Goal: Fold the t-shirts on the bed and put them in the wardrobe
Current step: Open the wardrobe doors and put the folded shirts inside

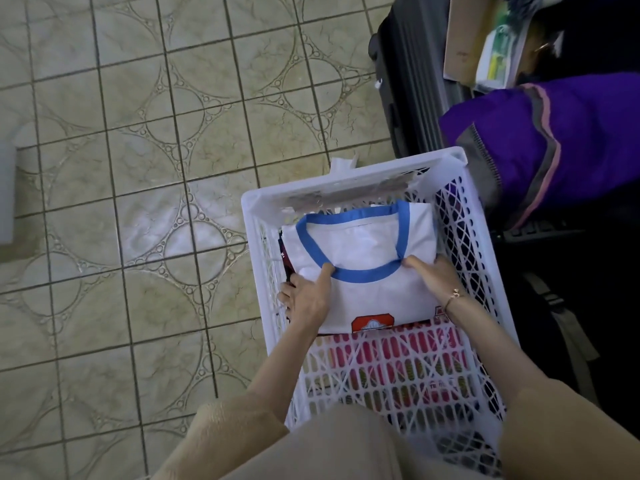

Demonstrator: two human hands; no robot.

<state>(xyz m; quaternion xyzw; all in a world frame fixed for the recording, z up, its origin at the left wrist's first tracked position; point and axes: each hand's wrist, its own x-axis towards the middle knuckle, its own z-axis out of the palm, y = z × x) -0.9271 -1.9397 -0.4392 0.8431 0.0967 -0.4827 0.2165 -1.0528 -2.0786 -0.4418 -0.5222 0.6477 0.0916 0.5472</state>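
A: Looking down from the head view: white lattice plastic crate (349,188) on patterned beige floor tiles (138,133). Surroundings?

B: Dark ribbed suitcase (412,81) behind it; purple bag (571,140) overhangs the right rim, a cardboard box (464,39) above that.

A: The shirt?

B: Folded white t-shirt (374,251), blue ribbed collar, lies inside at the far end atop darker folded cloth. Left hand (304,296) and right hand (433,271) grip its sides, thumbs on top, fingers curled under.

A: Crate floor?

B: Slotted; pink shows through.
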